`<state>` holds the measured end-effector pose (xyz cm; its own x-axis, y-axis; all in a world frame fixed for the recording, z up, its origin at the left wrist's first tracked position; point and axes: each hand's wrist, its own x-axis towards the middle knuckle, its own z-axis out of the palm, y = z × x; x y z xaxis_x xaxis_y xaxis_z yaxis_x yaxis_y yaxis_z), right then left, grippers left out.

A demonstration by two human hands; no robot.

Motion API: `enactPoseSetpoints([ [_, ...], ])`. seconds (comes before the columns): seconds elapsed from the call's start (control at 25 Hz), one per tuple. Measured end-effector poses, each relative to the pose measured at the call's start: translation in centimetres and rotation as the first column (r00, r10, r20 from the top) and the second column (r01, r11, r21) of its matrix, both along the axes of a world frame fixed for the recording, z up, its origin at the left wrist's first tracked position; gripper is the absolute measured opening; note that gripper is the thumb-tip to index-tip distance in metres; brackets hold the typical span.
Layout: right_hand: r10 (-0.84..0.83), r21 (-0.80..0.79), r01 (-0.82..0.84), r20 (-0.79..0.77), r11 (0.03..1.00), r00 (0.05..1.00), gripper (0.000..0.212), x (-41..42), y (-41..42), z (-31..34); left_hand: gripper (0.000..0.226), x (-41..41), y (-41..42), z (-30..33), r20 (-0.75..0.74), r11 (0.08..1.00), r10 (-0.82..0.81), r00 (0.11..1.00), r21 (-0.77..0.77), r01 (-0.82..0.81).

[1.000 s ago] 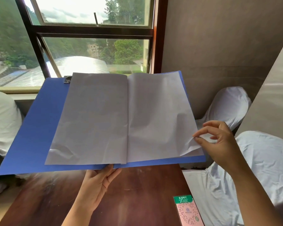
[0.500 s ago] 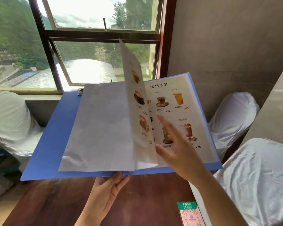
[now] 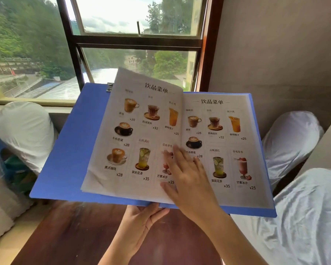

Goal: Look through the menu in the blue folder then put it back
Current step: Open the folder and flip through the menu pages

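Bright daylight from window (image 3: 134, 16); right hand (image 3: 187, 175) motion-blurred; wide-angle edge distortion.

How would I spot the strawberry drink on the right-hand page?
Start at the open blue plastic folder held before the window, then take its right menu page. In the bottom row, far right, stands a pink drink in a stemmed glass, the page's only pink drink.

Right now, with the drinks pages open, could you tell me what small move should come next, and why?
Probably press the left page flat with the right hand: its top edge curls up, while the left hand supports the blue folder from below.
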<state>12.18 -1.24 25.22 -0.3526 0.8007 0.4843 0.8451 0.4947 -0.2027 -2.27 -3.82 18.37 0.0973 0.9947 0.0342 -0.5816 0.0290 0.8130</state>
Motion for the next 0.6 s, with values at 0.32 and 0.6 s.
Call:
enactPoseSetpoints([
  [0.32, -0.036, -0.006, 0.037, 0.101, 0.999, 0.994, 0.068, -0.21, 0.01, -0.69, 0.047, -0.09, -0.56, 0.24, -0.005, 1.000, -0.011, 1.000, 0.025, 0.012],
  [0.6, -0.020, -0.054, 0.025, 0.075, 0.998, 0.997, 0.067, -0.47, -0.43, -0.08, 0.049, -0.13, -0.59, -0.29, 0.031, 1.000, -0.008, 0.999, -0.008, 0.008],
])
